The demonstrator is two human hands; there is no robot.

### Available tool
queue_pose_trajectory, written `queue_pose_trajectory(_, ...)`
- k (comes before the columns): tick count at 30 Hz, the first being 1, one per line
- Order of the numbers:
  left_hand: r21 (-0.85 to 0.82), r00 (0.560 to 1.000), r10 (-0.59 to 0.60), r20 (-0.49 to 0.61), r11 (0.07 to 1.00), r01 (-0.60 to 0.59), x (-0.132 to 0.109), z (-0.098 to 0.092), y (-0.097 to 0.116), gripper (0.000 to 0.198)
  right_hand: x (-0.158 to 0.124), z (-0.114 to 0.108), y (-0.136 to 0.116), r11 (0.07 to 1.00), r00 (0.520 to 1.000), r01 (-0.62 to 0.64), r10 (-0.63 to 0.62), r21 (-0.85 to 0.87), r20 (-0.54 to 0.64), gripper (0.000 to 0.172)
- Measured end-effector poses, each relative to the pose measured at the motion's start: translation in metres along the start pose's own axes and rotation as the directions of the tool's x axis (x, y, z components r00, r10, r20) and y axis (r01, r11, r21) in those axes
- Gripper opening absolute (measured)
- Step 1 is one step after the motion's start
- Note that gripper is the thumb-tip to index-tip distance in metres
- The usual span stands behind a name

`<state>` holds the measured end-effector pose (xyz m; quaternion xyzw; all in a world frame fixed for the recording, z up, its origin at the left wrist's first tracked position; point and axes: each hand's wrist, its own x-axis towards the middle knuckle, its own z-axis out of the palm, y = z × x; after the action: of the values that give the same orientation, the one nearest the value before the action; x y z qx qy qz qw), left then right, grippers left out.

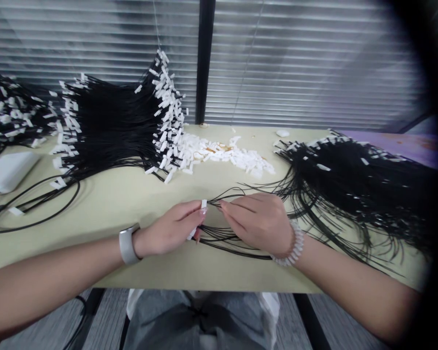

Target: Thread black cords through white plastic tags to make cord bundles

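Low over the front of the table, my left hand is closed on a small bunch of thin black wires with white end pieces showing at its fingertips. Just to the right, the fingers of my right hand are pinched on the strands of wire coming from the left hand. Loose wires run under the right wrist toward a large heap of black wires on the right. Behind the hands lies a pile of small white pieces. The fingertips partly cover what they grip.
A tall stack of black wires with white ends stands at the back left, another bundle beyond it. A white box-shaped device and a looped black cable lie on the left. Window blinds rise behind the table.
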<state>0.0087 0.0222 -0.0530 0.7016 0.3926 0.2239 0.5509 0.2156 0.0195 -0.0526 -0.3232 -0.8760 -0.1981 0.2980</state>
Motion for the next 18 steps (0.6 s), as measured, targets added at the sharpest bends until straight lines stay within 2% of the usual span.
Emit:
queue_pose_trajectory(8,0.034,1.000,0.012,-0.003,0.999,-0.012,-0.0010,0.0007,0.0010,0.030,-0.0002,-0.0008,-0.0018,0.997,1.000,0.007,-0.005,0.082,-0.027,0.013)
queue_pose_trajectory(13,0.019,1.000,0.016,0.009,1.000,-0.016,-0.0011,0.0002,0.0008,0.031,-0.0012,-0.0001,0.0005,0.999,1.000,0.017,-0.016,0.040,-0.015,0.013)
queue_pose_trajectory(18,-0.065,1.000,-0.005,0.031,0.998,0.007,-0.0004,-0.0015,-0.0010,0.031,-0.0008,-0.0001,0.0021,1.000,1.000,0.013,-0.013,0.018,-0.010,0.014)
